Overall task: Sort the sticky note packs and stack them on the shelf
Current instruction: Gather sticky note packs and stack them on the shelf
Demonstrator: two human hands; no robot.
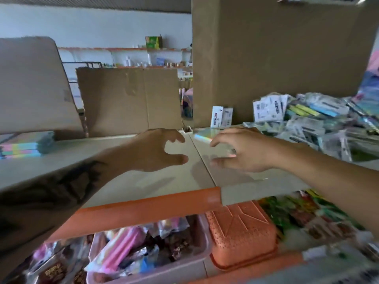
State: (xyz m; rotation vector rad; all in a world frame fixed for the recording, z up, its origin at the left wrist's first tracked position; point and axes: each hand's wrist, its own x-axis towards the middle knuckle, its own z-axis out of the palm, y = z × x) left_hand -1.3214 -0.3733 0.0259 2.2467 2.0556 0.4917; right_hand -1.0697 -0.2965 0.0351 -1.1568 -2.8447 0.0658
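I am looking into a stationery shop's stockroom: a heap of packaged sticky notes [320,119] on a cream shelf [127,177], cardboard boxes [276,58] behind, goods-filled baskets [147,255] below, stocked wall shelves [143,58] beyond.

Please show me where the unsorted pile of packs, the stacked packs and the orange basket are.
unsorted pile of packs [320,121], head view, middle of the heap.
stacked packs [24,147], head view, coloured front edge.
orange basket [242,232], head view, its perforated underside.

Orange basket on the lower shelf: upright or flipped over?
Flipped over. The orange basket shows its perforated base facing up, with the rim down against the lower shelf, beside a pink bin of packets.
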